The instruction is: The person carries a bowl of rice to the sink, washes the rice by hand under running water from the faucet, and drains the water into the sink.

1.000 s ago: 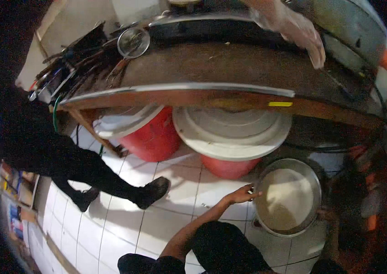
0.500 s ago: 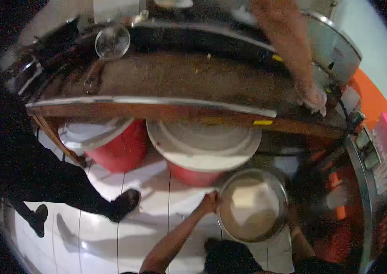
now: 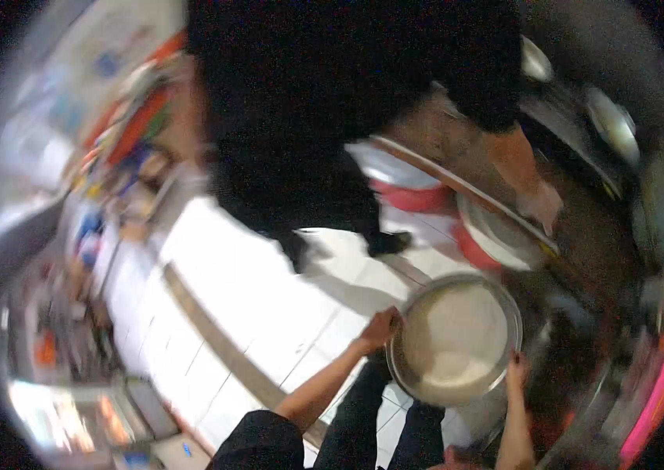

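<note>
A round metal basin (image 3: 423,289) is held level in front of my body, above the floor. Inside it lies a pale cream-coloured mass (image 3: 469,329), which I cannot identify. My left hand (image 3: 381,327) is closed on the basin's left rim. Gripping the opposite rim, on the right, is my right hand (image 3: 517,370); its fingers are partly hidden by the basin.
Another person in black clothes (image 3: 293,125) stands just ahead, one hand (image 3: 542,207) over the dark worktop (image 3: 594,227). Red tubs with pale lids (image 3: 496,227) stand under it. White floor tiles (image 3: 226,270) stretch left. A pink edge (image 3: 653,407) is at right.
The view has swung left, showing more floor and shelving. Both hands still hold the basin. The other person now fills the upper middle, and the worktop appears farther right.
</note>
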A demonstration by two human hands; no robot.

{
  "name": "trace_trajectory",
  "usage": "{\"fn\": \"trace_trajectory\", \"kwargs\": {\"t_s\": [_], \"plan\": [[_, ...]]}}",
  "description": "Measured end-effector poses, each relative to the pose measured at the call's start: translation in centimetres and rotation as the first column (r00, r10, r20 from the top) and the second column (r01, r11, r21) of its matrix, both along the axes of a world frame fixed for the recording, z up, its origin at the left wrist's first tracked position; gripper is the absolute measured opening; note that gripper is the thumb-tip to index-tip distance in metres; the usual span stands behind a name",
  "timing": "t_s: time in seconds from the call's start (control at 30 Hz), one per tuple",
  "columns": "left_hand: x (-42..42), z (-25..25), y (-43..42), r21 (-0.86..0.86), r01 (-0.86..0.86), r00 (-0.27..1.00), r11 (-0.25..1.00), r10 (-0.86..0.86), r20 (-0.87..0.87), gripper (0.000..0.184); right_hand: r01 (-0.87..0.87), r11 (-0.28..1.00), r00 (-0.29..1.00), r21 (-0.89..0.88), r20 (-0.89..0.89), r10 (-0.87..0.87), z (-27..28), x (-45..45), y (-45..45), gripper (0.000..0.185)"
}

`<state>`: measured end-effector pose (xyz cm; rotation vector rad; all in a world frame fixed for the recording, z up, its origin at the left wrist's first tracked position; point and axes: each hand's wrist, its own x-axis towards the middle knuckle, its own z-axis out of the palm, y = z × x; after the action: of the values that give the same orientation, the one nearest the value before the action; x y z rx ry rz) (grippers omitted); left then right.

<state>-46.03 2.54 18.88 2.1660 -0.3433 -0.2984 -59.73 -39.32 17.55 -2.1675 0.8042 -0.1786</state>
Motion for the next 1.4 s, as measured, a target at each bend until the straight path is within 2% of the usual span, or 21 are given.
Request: {"fn": "trace_trajectory", "kwargs": {"t_s": [0.03, 0.07, 0.1, 0.2, 0.27, 0.33, 0.43, 0.57, 0.63, 0.73, 0.8, 0.87, 0.93, 1.0, 1.03, 1.07, 1.13, 1.2, 1.23, 1.3, 1.4], "plan": [[-4.1, -1.3, 3.8, 0.1, -0.027, 0.985, 0.995, 0.01, 0.171, 0.032, -0.021, 0.992, 0.998, 0.127, -0.053, 0.027, 9.2, 1.2, 5.0, 0.031], [-6.1, 11.2, 5.6, 0.049, -0.194, 0.976, 0.98, 0.198, -0.094, 0.035, -0.209, 0.969, 0.975, -0.129, -0.099, 0.197, 5.3, -1.0, 3.6, 0.031], [-9.5, 17.5, 8.1, 0.117, -0.313, 0.926, 0.942, 0.33, -0.181, 0.037, -0.389, 0.919, 0.908, -0.069, 0.138, 0.395, 11.6, -0.4, 7.3, 0.032], [-19.8, 28.0, 15.2, 0.083, -0.637, 0.754, 0.766, 0.642, -0.139, 0.044, -0.578, 0.788, 0.804, 0.211, -0.015, 0.594, 15.0, 1.8, 13.1, 0.039], [-28.5, 31.4, 18.8, 0.09, -0.83, 0.537, 0.55, 0.833, -0.133, 0.047, -0.737, 0.655, 0.66, 0.166, -0.032, 0.751, 19.6, 2.1, 20.7, 0.04], [-36.3, 32.7, 21.6, 0.045, -0.957, 0.287, 0.285, 0.958, 0.021, 0.04, -0.819, 0.542, 0.554, 0.19, 0.018, 0.832, 27.0, 1.1, 29.5, 0.041], [-46.4, 34.3, 26.2, -0.057, -0.994, -0.098, -0.096, 0.995, 0.034, 0.037, -0.872, 0.397, 0.436, 0.288, 0.086, 0.896, 36.8, -1.0, 45.1, 0.043], [-55.9, 38.1, 30.9, -0.122, -0.89, -0.444, -0.439, 0.896, 0.016, 0.035, -0.951, 0.071, 0.109, 0.301, 0.111, 0.988, 38.8, -5.5, 61.3, 0.042], [-58.8, 39.4, 33.8, -0.135, -0.851, -0.513, -0.507, 0.858, 0.017, 0.035, -0.95, -0.092, -0.033, 0.297, 0.199, 0.979, 39.2, -7.3, 67.1, 0.042], [-61.4, 43.1, 39.4, -0.209, -0.809, -0.572, -0.549, 0.818, 0.063, 0.035, -0.924, -0.134, -0.099, 0.358, 0.114, 0.989, 43.2, -9.7, 74.8, 0.042], [-61.9, 44.6, 44.3, -0.234, -0.8, -0.58, -0.552, 0.812, 0.068, 0.032, -0.853, -0.402, -0.502, -0.333, 0.31, 0.808, 39.6, -7.6, 80.5, 0.048], [-61.0, 44.7, 49.7, -0.265, -0.79, -0.601, -0.552, 0.784, 0.158, 0.031, -0.958, -0.24, -0.209, 0.158, 0.191, 0.959, 39.9, -8.4, 87.0, 0.045], [-60.7, 46.8, 55.4, -0.253, -0.792, -0.597, -0.556, 0.791, 0.131, 0.031, -0.941, -0.215, -0.18, 0.263, 0.151, 0.972, 41.9, -8.8, 92.3, 0.042], [-61.9, 45.2, 62.6, -0.319, -0.734, -0.615, -0.6, 0.786, -0.061, 0.032, -0.925, -0.031, 0.095, 0.378, 0.309, 0.946, 46.9, -12.6, 98.1, 0.042], [-61.5, 45.4, 66.1, -0.315, -0.749, -0.621, -0.583, 0.783, 0.028, 0.031, -0.95, -0.236, -0.303, -0.207, 0.418, 0.856, 42.3, -9.0, 101.9, 0.043], [-61.1, 46.1, 69.0, -0.287, -0.78, -0.603, -0.556, 0.79, 0.108, 0.031, -0.935, -0.157, -0.11, 0.319, 0.161, 0.981, 44.8, -8.5, 105.4, 0.04], [-59.4, 49.1, 75.6, -0.352, -0.793, -0.552, -0.498, 0.831, 0.069, 0.029, -0.854, -0.228, -0.115, 0.467, 0.257, 0.959, 46.8, -8.4, 112.9, 0.04], [-61.8, 47.9, 82.3, -0.366, -0.755, -0.59, -0.544, 0.807, 0.017, 0.027, -0.923, -0.141, 0.021, 0.359, 0.413, 0.91, 46.6, -9.6, 120.5, 0.039], [-61.7, 50.5, 84.4, -0.485, -0.608, -0.628, -0.628, 0.754, -0.19, 0.026, -0.923, -0.138, 0.028, 0.36, 0.42, 0.907, 48.3, -10.2, 124.9, 0.039], [-63.5, 50.5, 90.0, -0.487, -0.625, -0.675, -0.61, 0.735, -0.055, 0.025, -0.786, -0.194, -0.012, 0.586, 0.299, 0.954, 51.3, -11.6, 131.7, 0.037], [-65.2, 52.6, 98.7, -0.427, -0.57, -0.75, -0.702, 0.657, -0.079, 0.023, -0.876, -0.304, -0.185, 0.374, 0.323, 0.928, 54.8, -14.2, 144.1, 0.036]]}}
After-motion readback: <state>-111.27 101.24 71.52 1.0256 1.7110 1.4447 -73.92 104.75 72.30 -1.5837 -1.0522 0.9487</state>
